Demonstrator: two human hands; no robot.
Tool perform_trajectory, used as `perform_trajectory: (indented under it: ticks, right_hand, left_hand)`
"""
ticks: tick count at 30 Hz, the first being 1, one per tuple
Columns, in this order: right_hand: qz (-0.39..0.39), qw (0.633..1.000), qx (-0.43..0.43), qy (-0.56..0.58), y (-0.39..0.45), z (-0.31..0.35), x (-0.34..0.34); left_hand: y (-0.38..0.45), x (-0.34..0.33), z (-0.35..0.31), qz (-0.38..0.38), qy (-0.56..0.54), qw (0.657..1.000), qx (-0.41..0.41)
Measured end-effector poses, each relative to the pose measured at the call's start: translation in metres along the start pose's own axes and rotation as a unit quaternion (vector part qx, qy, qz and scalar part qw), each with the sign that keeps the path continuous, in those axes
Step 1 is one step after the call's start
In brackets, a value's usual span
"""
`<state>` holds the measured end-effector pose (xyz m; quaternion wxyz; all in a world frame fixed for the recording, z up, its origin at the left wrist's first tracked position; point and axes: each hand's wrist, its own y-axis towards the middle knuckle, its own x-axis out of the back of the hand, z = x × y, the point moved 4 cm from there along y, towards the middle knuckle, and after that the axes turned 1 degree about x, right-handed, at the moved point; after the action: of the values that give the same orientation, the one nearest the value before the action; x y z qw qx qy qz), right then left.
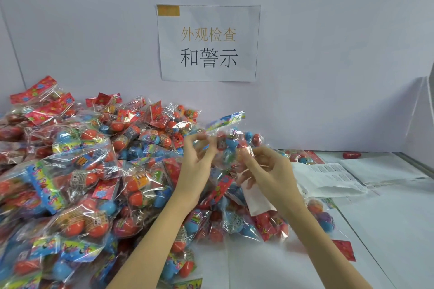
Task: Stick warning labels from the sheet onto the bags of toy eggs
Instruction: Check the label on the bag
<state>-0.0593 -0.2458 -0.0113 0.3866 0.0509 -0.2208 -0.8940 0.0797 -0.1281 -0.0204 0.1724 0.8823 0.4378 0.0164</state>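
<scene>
Bag of toy eggs (231,138) hangs raised between your hands, above the heap of bags (77,171): left hand (196,159) pinches its edge, right hand (267,171) pinches its film; whether a label is on, you cannot tell. Most of the heap likely remains; label sheet (328,178) lies right of the heap

Head camera looks down, close over table (387,230).

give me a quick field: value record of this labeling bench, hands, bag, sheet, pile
left hand: pinches held bag's upper edge
right hand: fingers curled on bag's front
held bag: raised over pile, blue header up
label sheet: flat on table, right of hands
pile of bags: heaped left
wall sign: on wall behind
</scene>
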Motion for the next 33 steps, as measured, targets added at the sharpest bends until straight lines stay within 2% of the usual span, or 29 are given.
perform_trajectory:
  ticks: [2,4,7,9,11,13,16,17,19,21,23,25,28,31,33]
  right_hand:
    - [-0.044,0.999,0.018,-0.011,-0.001,0.001,0.002]
    - [-0.054,0.995,0.045,-0.069,-0.002,0.000,0.001]
    - [0.025,0.981,0.095,-0.167,-0.004,-0.004,-0.009]
    - [0.081,0.965,0.143,-0.206,-0.007,-0.004,-0.016]
    - [0.087,0.955,0.176,-0.221,-0.009,-0.002,-0.018]
    - [0.034,0.953,0.199,-0.225,-0.009,0.006,-0.011]
    - [-0.109,0.916,0.250,-0.294,-0.006,0.017,0.007]
    - [-0.139,0.907,0.238,-0.318,-0.004,0.020,0.015]
    - [-0.133,0.911,0.134,-0.366,0.004,0.014,0.029]
    - [-0.048,0.905,-0.004,-0.422,0.008,-0.001,0.037]
    - [0.028,0.893,-0.058,-0.445,0.008,-0.010,0.036]
    - [0.033,0.903,-0.051,-0.425,0.009,-0.015,0.035]
    - [-0.012,0.926,-0.021,-0.378,0.012,-0.012,0.033]
    - [-0.048,0.938,0.015,-0.343,0.011,-0.006,0.032]
    - [-0.066,0.948,0.038,-0.309,0.008,-0.001,0.029]
  left_hand:
    - [0.000,0.002,-0.004,-0.039,0.096,0.993,-0.057]
    - [-0.001,-0.001,-0.005,-0.003,0.102,0.993,-0.056]
    - [-0.004,-0.008,-0.004,0.085,0.054,0.995,-0.006]
    - [-0.005,-0.007,-0.004,0.065,0.055,0.996,-0.018]
    - [-0.003,-0.001,-0.002,0.017,0.048,0.999,-0.019]
    - [-0.001,0.004,-0.001,-0.001,0.054,0.998,-0.013]
    - [-0.002,0.003,-0.003,-0.002,0.026,1.000,0.013]
    - [-0.001,0.003,-0.003,-0.005,0.018,1.000,0.007]
    - [0.000,0.004,-0.002,-0.027,0.037,0.999,-0.019]
    - [0.000,0.006,-0.002,-0.055,0.064,0.996,-0.037]
    - [-0.001,0.008,-0.005,-0.074,0.070,0.993,-0.055]
    - [-0.002,0.007,-0.010,-0.070,0.068,0.991,-0.095]
    - [-0.004,0.005,-0.015,-0.047,0.136,0.978,-0.148]
    - [-0.003,0.001,-0.011,-0.020,0.220,0.967,-0.125]
    - [-0.004,0.000,-0.011,-0.009,0.217,0.971,-0.097]
